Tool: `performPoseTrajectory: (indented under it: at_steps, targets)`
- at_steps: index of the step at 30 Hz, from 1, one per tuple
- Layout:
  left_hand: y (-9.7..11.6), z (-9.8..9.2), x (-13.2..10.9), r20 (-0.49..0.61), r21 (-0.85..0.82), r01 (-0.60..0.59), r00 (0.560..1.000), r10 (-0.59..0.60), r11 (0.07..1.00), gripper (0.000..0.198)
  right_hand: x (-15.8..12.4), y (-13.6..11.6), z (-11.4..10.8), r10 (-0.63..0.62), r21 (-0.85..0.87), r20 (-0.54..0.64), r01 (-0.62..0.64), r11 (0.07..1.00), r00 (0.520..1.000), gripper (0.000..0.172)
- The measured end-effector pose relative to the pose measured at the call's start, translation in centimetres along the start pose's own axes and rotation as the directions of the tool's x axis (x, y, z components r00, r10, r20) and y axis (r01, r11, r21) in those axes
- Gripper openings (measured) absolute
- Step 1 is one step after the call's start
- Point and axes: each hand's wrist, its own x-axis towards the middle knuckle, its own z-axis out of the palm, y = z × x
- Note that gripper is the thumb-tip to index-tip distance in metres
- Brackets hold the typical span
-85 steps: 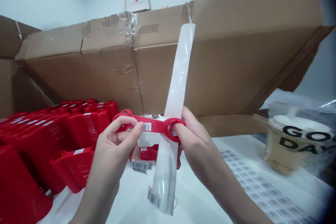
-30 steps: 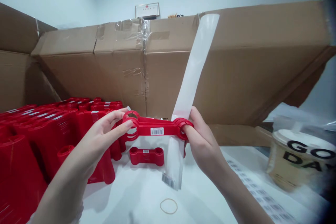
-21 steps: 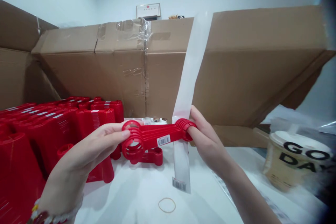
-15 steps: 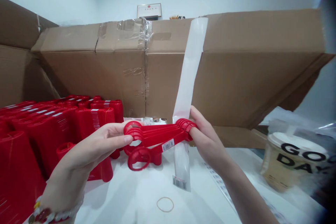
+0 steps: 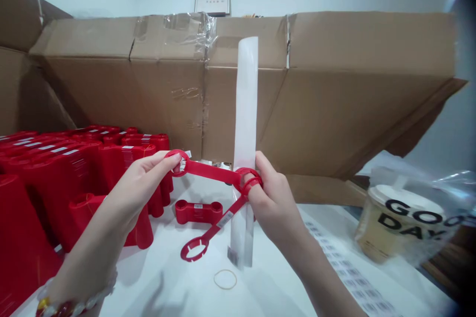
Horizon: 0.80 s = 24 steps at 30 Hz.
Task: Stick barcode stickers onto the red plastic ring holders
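Observation:
My left hand (image 5: pixel 137 185) pinches one ring of a red ring-ended plastic piece (image 5: pixel 211 171), which stretches across to my right hand (image 5: pixel 275 200). The right fingers are closed around the rings at its other end. A second red ring-ended piece (image 5: pixel 213 232) with a white barcode label hangs from that same hand, its free ring low and to the left. My right hand also grips a long white plastic sleeve (image 5: pixel 246 104), standing almost upright behind the rings. Below, a short red bundle (image 5: pixel 199 214) with a label lies on the white table (image 5: pixel 193 292).
Many red bundles (image 5: pixel 40 158) stand in rows at the left. A rubber band (image 5: pixel 225 289) lies in front. Label sheets (image 5: pixel 349 272) and a bagged drink cup (image 5: pixel 397 228) are at the right. Large cardboard flaps (image 5: pixel 148 94) rise behind.
The fanned red pieces have spread apart: one now runs between my hands while another hangs lower. The white sleeve has swung more upright, and my left hand has shifted slightly up and left.

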Motion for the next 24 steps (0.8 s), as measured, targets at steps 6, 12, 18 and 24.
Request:
performPoseTrajectory:
  at_steps: [6,12,18,24]
  targets:
    - [-1.0,0.0,0.7,0.13,0.129,0.039,0.99,-0.056,0.991,0.045,-0.1,-0.1,0.1,0.032,-0.027,-0.054,-0.034,0.999,0.998,0.014]
    - [1.2,-0.8,-1.3,-0.248,0.203,-0.235,0.927,0.282,0.951,0.048,0.0,-0.5,0.0,0.049,-0.082,-0.094,-0.057,0.995,0.994,0.017]
    - [2.0,-0.7,-3.5,-0.192,-0.001,-0.343,0.922,0.336,0.939,0.045,-0.2,-0.9,0.1,0.039,-0.08,-0.076,-0.045,0.996,0.996,0.017]
    - [1.0,0.5,-3.6,0.151,-0.1,-0.115,0.98,0.129,0.988,0.043,-0.7,-1.1,0.2,0.034,-0.099,-0.052,-0.039,0.994,0.998,0.017]
